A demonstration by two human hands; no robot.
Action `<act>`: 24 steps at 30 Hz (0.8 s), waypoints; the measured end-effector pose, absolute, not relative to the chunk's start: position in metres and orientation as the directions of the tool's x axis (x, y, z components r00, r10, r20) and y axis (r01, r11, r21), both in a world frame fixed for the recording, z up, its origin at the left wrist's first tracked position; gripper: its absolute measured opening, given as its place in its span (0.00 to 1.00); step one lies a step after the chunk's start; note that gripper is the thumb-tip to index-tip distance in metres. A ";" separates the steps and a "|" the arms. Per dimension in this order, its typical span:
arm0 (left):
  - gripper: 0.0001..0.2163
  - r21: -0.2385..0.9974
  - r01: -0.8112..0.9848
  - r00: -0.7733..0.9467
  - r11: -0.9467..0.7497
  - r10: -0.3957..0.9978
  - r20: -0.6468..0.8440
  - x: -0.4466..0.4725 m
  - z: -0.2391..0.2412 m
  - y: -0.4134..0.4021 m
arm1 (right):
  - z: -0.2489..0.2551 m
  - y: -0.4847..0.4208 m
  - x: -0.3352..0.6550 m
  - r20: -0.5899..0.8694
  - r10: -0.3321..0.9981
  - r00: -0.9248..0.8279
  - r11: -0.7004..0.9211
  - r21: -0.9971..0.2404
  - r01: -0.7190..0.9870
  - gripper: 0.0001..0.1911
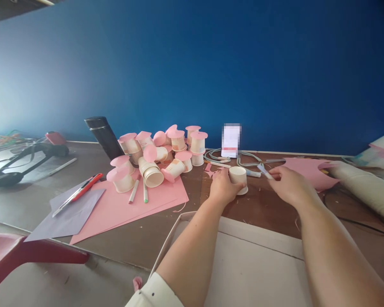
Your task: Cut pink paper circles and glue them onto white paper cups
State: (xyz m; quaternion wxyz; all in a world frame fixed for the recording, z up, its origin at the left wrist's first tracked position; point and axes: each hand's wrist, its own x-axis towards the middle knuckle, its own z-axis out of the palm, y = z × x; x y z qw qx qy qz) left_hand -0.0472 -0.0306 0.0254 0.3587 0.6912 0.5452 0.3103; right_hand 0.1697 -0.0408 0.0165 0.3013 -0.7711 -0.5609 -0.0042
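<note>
My left hand (223,188) is closed round the side of a white paper cup (238,175), which stands upside down on the brown table. No pink disc lies on this cup's top. Right of the cup, my right hand (289,183) pinches a slim white tube-like piece (265,171) between thumb and fingers; its exact kind is unclear. The piece points toward the cup without touching it. A whitish tube (253,173) lies on the table between the cup and my right hand. To the left is a cluster of paper cups (198,144), many with pink paper discs.
Pink sheets (128,213), a purple sheet (67,215), a red cutter (80,192) and markers (145,192) lie left. Behind are a black flask (104,136), a phone (231,140) and cables. A cardboard box (256,264) is in front; cut pink paper (307,170) and stacked cups (361,187) lie right.
</note>
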 end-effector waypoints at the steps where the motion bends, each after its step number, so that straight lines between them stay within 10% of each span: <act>1: 0.27 0.835 0.528 0.216 -0.152 0.976 0.041 -0.047 0.024 -0.030 | 0.023 -0.043 0.162 0.335 0.862 0.381 -0.181 -0.499 0.847 0.13; 6: 0.28 0.821 0.533 0.219 -0.203 0.971 0.098 -0.046 0.013 -0.024 | 0.039 -0.047 0.128 0.425 0.783 0.454 -0.011 -0.720 0.694 0.19; 12: 0.27 0.782 0.588 0.079 -0.205 0.977 0.197 -0.045 0.009 -0.020 | 0.038 -0.049 0.107 0.165 0.897 0.410 0.086 -0.975 0.205 0.25; 24: 0.28 0.835 0.494 0.159 -0.241 0.970 0.186 -0.041 0.010 -0.028 | 0.049 -0.051 0.107 -0.133 0.964 0.232 0.018 -0.833 -0.553 0.10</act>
